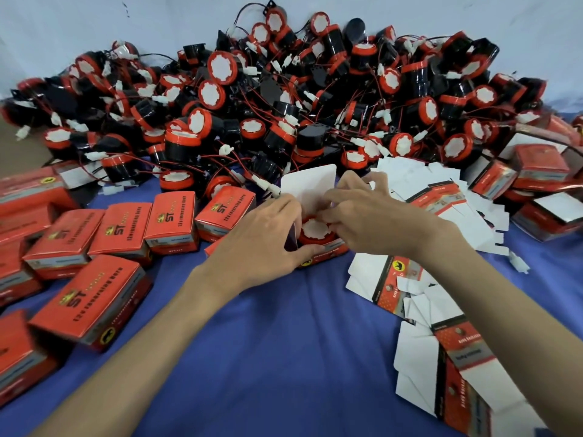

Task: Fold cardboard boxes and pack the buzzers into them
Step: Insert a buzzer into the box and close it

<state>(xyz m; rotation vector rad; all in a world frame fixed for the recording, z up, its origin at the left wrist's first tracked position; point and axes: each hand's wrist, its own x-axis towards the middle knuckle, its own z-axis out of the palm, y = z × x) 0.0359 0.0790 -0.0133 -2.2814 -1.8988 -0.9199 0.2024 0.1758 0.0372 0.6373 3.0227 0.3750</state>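
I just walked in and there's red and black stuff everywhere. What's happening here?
It's packing work. The person's left hand holds an open box, white flap up, while the right hand pinches at the top of the buzzer sitting inside it. A big pile of buzzers waits behind, closed boxes lie to the left, and flat unfolded boxes lie to the right.

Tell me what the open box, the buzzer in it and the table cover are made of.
Open box: thin card, glossy red print outside, plain white inside, seen on its raised flap.
Buzzer: probably moulded plastic, glossy red rim; white face unclear.
Table cover: likely cloth, matte blue, no glare.
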